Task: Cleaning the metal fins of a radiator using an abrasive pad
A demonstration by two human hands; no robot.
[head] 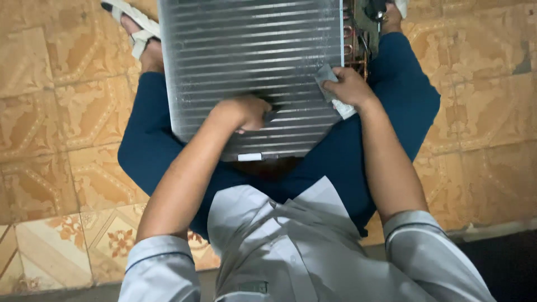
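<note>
Head view, left hand (243,112) fingers curled on ribbed metal coil (251,61), right hand (348,88) fingers clamped on grey cloth (330,78)

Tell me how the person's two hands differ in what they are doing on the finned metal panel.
The left hand lies on the face of the finned panel, near its lower middle, curled over a small dark tool, while the right hand sits at the panel's right edge. The left hand shows no cloth; the right hand clutches a grey cloth. Both touch the panel, which rests on the person's lap.
</note>
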